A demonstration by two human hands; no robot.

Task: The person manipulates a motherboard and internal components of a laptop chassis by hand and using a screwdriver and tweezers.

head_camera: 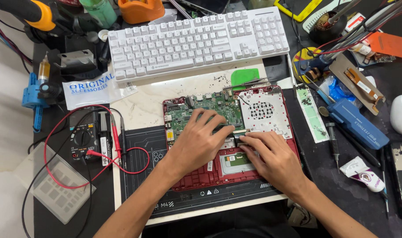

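The opened red laptop [229, 136] was steadied by the left hand [200, 140], fingers spread flat on its green board [201, 110]; a small connector [239, 137] was pinched by the right hand [269, 154].

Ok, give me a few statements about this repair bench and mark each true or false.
1. Both hands rest on the opened red laptop. True.
2. The white keyboard lies nearer the person than the laptop. False: it lies beyond the laptop.
3. The multimeter with red leads sits on the side of the left hand. True.
4. The right hand holds the blue tool case. False: the case lies apart, to the right.
5. A green pry card lies between keyboard and laptop. True.
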